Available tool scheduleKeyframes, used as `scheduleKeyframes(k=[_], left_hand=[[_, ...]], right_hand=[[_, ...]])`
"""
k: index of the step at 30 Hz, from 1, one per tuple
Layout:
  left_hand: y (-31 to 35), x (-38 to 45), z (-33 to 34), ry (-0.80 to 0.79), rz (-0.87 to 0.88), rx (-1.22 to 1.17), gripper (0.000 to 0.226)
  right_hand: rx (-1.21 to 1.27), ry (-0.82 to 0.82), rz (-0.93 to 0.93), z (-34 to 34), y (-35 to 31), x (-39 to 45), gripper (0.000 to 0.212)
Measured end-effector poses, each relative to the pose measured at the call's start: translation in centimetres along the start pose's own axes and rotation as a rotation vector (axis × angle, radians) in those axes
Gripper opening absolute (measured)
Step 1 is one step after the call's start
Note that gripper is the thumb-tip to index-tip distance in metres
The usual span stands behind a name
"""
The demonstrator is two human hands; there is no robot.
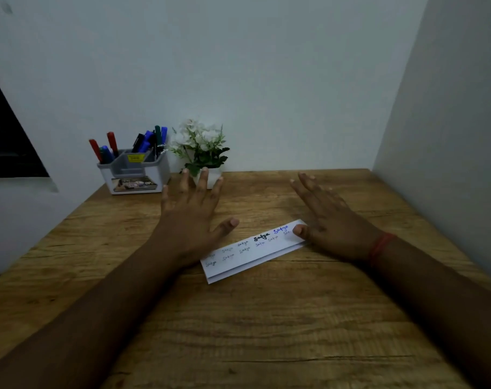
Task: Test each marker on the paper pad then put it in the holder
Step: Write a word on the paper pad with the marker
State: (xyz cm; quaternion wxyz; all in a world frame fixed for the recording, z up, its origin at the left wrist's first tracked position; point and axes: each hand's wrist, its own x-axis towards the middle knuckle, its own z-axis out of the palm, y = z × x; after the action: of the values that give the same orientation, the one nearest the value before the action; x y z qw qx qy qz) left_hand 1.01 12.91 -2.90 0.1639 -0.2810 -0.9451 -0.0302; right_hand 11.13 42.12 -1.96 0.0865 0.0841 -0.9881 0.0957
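Far left, beyond my left fingertips: holder [135, 171] at the back of the desk [266, 318], markers [149, 141] standing in its compartments, red, blue, green and black caps up. I see no marker loose on the desk, so I judge the testing done or nearly so. Just right of the holder, a small white-flowered plant [201, 147] sits directly past my left fingers [202, 181]; the fingertips overlap its pot in view, contact uncertain. Left hand [188, 214] hovers or rests flat, fingers spread, holding nothing. Risk here: a forward sweep could tip the plant or knock the holder and spill the markers. Between my hands, the paper pad [252, 254] lies slantwise, test scribbles in several colours along its top. Right hand [328, 220] is also spread and empty, thumb pressing the pad's far right corner. Risk: the pad is pinned at one corner only, so drawing that hand back could drag or pivot it, and fresh ink could smear under the thumb. A red thread [379, 245] circles my right wrist.
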Motion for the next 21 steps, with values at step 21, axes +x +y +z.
scheduleKeyframes(k=[21], left_hand=[[-1.8, -0.9, -2.4, -0.553, 0.223, -0.115, 0.088]], right_hand=[[-0.181, -0.226, 0.000, -1.6, -1.9, -0.8, 0.071]])
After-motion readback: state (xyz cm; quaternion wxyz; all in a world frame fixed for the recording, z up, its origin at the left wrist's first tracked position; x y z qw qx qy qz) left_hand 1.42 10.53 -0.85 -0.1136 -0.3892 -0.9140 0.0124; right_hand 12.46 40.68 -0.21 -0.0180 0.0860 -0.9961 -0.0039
